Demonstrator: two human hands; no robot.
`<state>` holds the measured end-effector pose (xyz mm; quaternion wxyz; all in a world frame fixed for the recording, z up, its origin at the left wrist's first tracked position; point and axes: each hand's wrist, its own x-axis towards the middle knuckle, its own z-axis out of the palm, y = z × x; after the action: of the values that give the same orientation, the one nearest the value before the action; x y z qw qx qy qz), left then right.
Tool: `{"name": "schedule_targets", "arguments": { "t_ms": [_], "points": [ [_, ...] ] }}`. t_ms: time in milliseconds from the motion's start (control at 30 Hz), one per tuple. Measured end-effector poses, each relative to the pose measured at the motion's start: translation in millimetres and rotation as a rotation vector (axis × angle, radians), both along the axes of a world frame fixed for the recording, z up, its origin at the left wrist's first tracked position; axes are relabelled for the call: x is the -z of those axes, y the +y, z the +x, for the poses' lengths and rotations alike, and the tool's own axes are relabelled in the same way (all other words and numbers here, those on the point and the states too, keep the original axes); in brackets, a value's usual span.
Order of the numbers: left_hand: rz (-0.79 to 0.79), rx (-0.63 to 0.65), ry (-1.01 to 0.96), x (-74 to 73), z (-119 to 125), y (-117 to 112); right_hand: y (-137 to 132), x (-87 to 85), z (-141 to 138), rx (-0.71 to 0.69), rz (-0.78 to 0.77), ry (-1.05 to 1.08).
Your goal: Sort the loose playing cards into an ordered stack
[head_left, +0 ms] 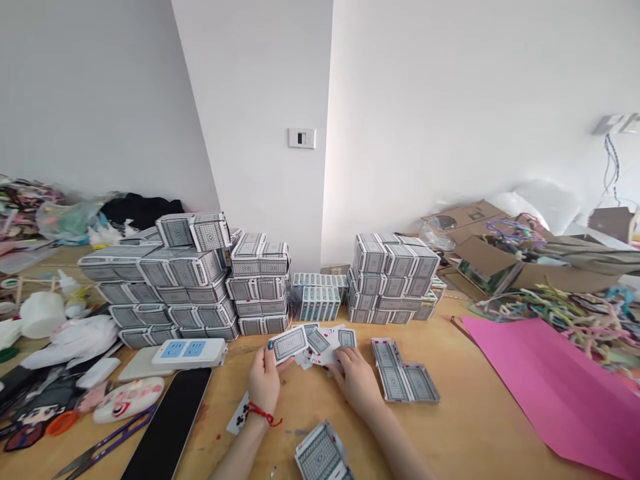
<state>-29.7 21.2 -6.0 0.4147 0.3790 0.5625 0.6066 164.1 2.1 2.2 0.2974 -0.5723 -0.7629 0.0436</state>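
My left hand (264, 379), with a red cord round its wrist, grips a patterned playing card (290, 345) back side up, the thumb on its edge. Whether more cards lie under it I cannot tell. Palm down, my right hand (358, 377) rests its spread fingers on a loose pile of playing cards (317, 341), some face up with red hearts. A club card (239, 415) is partly covered by my left wrist. An L-shaped piece built of cards (394, 375) lies to the right, and another card-built piece (320, 453) sits at the near edge.
Block stacks of cards stand at the back left (200, 283) and back right (390, 273), with green-white packs (320, 303) between. A phone (167, 423), scissors (107, 443) and power strip (190, 352) lie left. Pink paper (545, 380) and tangled cords (590, 320) are right.
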Motion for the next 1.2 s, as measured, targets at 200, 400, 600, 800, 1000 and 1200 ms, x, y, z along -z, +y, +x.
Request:
{"name": "schedule_targets", "arguments": {
  "t_ms": [200, 400, 600, 800, 1000, 1200],
  "points": [
    [0.109, 0.128, 0.03, 2.1, 7.6, 3.0, 1.0, 7.6, 4.2, 0.082, -0.036, 0.222],
    [0.183, 0.213, 0.156, -2.8, 13.8, -0.3, -1.8, 7.4, 2.4, 0.088, -0.233, 1.052],
    [0.394, 0.233, 0.535, -14.2, 17.6, -7.6, -3.5, 5.4, -4.7, 0.01, -0.426, 1.265],
    [0.474, 0.164, 0.724, -15.7, 16.7, -8.3, 0.3, 0.7, -2.6, 0.022, -0.353, 1.269],
    [0.45, 0.196, 0.687, -9.9, 13.9, -6.2, 0.8, -2.9, -5.5, 0.025, -0.408, 1.241],
    [0.469, 0.155, 0.724, -10.2, 13.2, -6.0, 3.9, 7.1, -12.8, 0.003, -0.379, 1.154]
  ]
}}
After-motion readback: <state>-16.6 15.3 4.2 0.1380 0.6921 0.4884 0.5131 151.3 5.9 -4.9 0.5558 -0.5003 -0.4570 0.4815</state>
